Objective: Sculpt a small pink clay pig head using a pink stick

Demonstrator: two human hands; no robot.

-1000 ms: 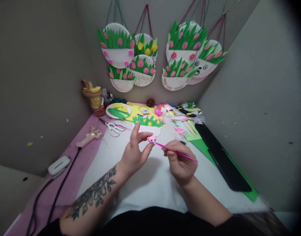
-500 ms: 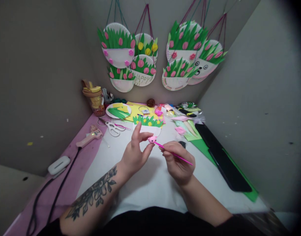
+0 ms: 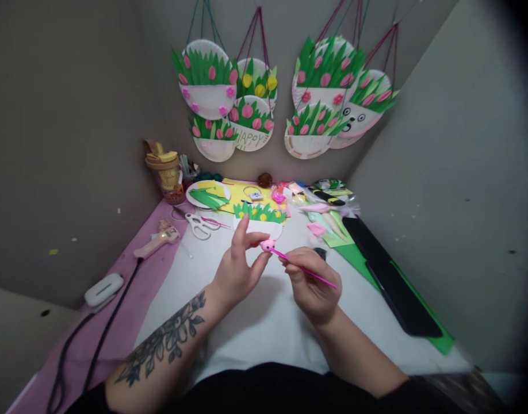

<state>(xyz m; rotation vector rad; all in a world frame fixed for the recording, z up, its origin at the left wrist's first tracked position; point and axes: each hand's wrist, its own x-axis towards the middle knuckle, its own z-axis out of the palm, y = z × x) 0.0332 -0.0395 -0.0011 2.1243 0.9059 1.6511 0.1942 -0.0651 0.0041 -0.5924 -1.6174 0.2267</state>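
Note:
Between the thumb and a finger of my left hand is a small pink animal head with dark eyes, perhaps of modelling clay. My right hand grips a thin magenta stick, like a modelling tool, in a pen hold. The stick's tip meets the face of the pink head or lies right before it; I cannot tell which. Just behind my left fingers lies a white paper-plate pocket with green paper grass and yellow flowers.
White scissors and a pink glue gun lie at the left. A plate holds green and yellow paper pieces. A black folded slab rests on green paper at the right. Decorated paper plates hang on the back wall.

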